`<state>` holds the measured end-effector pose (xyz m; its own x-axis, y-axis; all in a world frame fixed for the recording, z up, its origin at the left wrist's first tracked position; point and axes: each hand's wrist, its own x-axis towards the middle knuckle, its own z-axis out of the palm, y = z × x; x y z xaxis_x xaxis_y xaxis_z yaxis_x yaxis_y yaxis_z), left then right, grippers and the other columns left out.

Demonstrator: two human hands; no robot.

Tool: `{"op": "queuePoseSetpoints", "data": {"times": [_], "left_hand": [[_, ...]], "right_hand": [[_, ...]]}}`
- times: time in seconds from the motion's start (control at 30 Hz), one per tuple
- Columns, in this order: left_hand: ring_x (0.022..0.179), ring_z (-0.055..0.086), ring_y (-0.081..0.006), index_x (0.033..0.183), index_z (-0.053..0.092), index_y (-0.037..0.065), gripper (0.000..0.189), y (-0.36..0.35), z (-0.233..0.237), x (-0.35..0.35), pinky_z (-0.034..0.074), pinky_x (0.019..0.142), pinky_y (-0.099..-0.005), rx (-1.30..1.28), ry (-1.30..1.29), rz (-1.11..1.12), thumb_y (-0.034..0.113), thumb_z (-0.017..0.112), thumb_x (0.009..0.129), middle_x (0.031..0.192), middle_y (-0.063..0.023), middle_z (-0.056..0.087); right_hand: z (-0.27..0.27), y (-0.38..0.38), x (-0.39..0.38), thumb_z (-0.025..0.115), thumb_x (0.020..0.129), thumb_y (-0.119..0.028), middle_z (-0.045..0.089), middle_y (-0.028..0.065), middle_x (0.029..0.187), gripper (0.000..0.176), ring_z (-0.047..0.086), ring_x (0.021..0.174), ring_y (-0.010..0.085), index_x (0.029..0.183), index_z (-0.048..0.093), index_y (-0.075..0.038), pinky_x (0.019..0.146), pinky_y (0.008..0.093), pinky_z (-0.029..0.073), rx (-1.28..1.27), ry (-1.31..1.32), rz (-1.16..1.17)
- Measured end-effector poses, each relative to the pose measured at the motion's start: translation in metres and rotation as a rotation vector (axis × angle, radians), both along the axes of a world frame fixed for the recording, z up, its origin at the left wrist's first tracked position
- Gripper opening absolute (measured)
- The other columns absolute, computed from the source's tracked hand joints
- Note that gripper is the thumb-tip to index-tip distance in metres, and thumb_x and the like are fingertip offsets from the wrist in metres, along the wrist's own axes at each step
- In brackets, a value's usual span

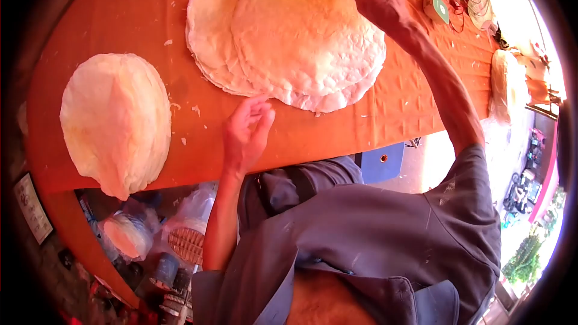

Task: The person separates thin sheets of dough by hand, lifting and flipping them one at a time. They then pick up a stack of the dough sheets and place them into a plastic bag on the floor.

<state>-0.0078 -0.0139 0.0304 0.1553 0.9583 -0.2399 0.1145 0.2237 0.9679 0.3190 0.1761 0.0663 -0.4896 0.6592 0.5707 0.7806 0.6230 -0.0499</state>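
Note:
A stack of large, round, thin flatbread-like sheets (307, 42) lies on the orange-covered table (289, 126) in front of me. My left hand (247, 129) is at the stack's near edge, thumb and fingers apart and slightly curled, with nothing in it. My right hand (379, 3) is closed above the stack's far right edge. A pale, blurred band stretches left from its fingers; I cannot make out what it is. To the left, another pile of thin pale sheets (117, 123), folded into an oval, overhangs the table's near edge.
Small pale scraps dot the cloth. At the far right are a green-and-white roll (436, 8), cables and small items, with a wrapped pale bundle (507, 84) nearer. Under the table are plastic bags (129, 232) and a wicker basket (186, 245). A blue stool (383, 162) stands beside my legs.

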Motion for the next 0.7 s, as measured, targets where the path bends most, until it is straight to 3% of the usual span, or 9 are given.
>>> {"op": "queuePoseSetpoints", "data": {"times": [0.03,0.1,0.13,0.23,0.3,0.4,0.47,0.57,0.7], "left_hand": [[0.096,0.064,-0.0204,0.12,0.056,-0.004,0.032,0.006,-0.006,0.008,0.052,0.085,-0.0311,-0.097,-0.121,0.017,0.013,0.061,0.094,0.103,-0.0141,0.066],[0.092,0.065,-0.021,0.121,0.054,-0.003,0.032,0.02,-0.011,0.021,0.054,0.081,-0.0305,-0.314,-0.356,0.08,0.017,0.059,0.096,0.1,-0.0135,0.065],[0.09,0.066,-0.0212,0.121,0.052,-0.003,0.033,0.026,-0.014,0.027,0.054,0.079,-0.0302,-0.422,-0.474,0.112,0.018,0.057,0.097,0.098,-0.0132,0.065],[0.087,0.066,-0.0218,0.12,0.053,-0.001,0.031,0.032,-0.032,0.036,0.055,0.076,-0.0297,-0.455,-0.403,0.192,0.02,0.056,0.097,0.1,-0.0134,0.064],[0.092,0.067,-0.0248,0.118,0.053,-0.001,0.028,0.027,-0.037,0.032,0.056,0.078,-0.032,-0.473,-0.376,0.217,0.018,0.055,0.097,0.104,-0.0151,0.064],[0.098,0.066,-0.0276,0.117,0.053,-0.002,0.027,0.024,-0.04,0.029,0.056,0.081,-0.0347,-0.534,-0.502,0.268,0.016,0.055,0.097,0.106,-0.0157,0.063],[0.102,0.065,-0.0291,0.116,0.053,-0.002,0.026,0.024,-0.04,0.033,0.057,0.082,-0.0362,-0.565,-0.561,0.275,0.015,0.055,0.097,0.107,-0.0161,0.063],[0.099,0.065,-0.0281,0.115,0.052,-0.003,0.024,0.025,-0.034,0.042,0.056,0.081,-0.0368,-0.618,-0.654,0.317,0.012,0.055,0.096,0.109,-0.0157,0.061],[0.085,0.067,-0.0225,0.108,0.056,0.0,0.02,0.025,-0.04,0.054,0.056,0.072,-0.0306,-0.613,-0.668,0.319,0.015,0.056,0.096,0.098,-0.0128,0.064]], "right_hand": [[0.023,-0.011,-0.016,0.059,0.081,-0.01,0.06,0.0083,0.071,0.002,0.063,0.069,0.0279,0.08,0.059,-0.008,0.057,0.0405,0.05,0.002,-0.052,-0.096],[0.033,-0.043,-0.038,0.062,0.077,-0.005,0.062,0.0083,0.076,0.019,0.063,0.072,0.0272,0.095,0.066,-0.007,0.06,0.0366,0.052,-0.113,-0.117,0.002],[0.027,-0.061,-0.05,0.062,0.076,-0.004,0.061,0.0082,0.075,0.018,0.062,0.072,0.0276,0.093,0.065,-0.007,0.06,0.037,0.052,-0.186,-0.131,0.033],[-0.037,-0.1,-0.059,0.063,0.07,-0.004,0.057,0.008,0.072,0.015,0.06,0.071,0.0281,0.086,0.061,-0.006,0.06,0.0397,0.05,-0.464,-0.193,0.007],[-0.06,-0.116,-0.059,0.06,0.07,-0.003,0.056,0.0103,0.074,0.011,0.06,0.074,0.0298,0.08,0.056,-0.004,0.06,0.039,0.049,-0.482,-0.137,0.002],[-0.06,-0.134,-0.068,0.063,0.068,-0.003,0.056,0.0079,0.078,0.02,0.058,0.08,0.0281,0.088,0.061,-0.005,0.064,0.0382,0.049,-0.386,0.045,-0.014],[-0.062,-0.133,-0.063,0.065,0.068,-0.004,0.055,0.0068,0.082,0.026,0.057,0.082,0.0275,0.094,0.062,-0.005,0.065,0.0383,0.049,-0.396,0.035,0.008],[-0.072,-0.135,-0.05,0.066,0.067,-0.007,0.057,0.007,0.088,0.03,0.057,0.085,0.0276,0.097,0.062,-0.006,0.067,0.0387,0.049,-0.436,-0.003,0.025],[-0.062,-0.137,-0.053,0.066,0.069,-0.007,0.061,0.008,0.094,0.032,0.059,0.089,0.0274,0.101,0.062,-0.006,0.07,0.0373,0.05,-0.397,0.012,0.033]]}}
